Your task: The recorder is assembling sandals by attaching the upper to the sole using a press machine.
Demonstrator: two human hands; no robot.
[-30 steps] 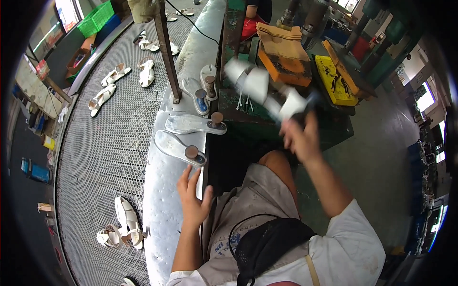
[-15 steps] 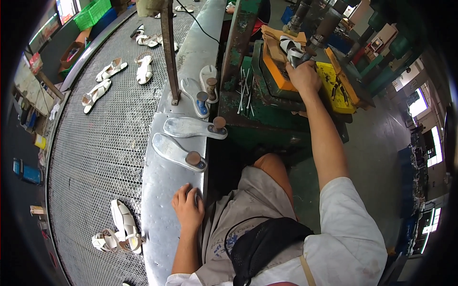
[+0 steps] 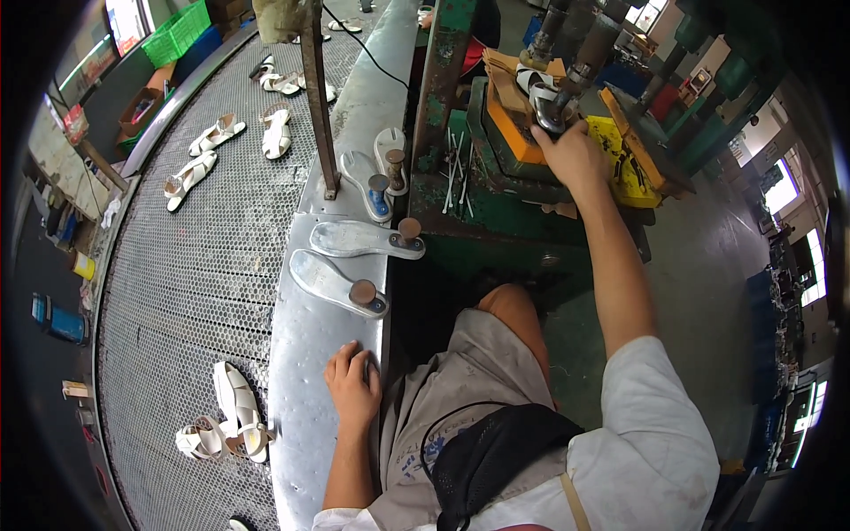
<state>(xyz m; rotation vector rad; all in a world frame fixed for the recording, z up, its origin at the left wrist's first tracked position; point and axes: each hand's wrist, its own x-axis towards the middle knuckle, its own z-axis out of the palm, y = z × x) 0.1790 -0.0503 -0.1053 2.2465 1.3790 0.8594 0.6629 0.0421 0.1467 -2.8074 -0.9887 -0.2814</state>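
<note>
one white sandal [image 3: 537, 88] lengthwise under press

Green crate [image 3: 181, 31]: seen at the top left, well apart from both hands, beyond the far edge of the mesh belt; rectangular, bright green, with latticed walls.
Brown box [image 3: 142, 108]: placed just below the green crate, far to the left of the right hand [image 3: 571, 150]; open-topped, tan and cardboard-like.
Board [image 3: 51, 150]: set at the left rim, well up and left of the left hand [image 3: 352, 385]; flat, pale, with small coloured patches; its marks are too small to be told.
Blue object [image 3: 55, 319]: found at the left rim, level with the left hand and well apart from it; boxy, blue; its kind cannot be told.
Screens: none are seen.
</note>
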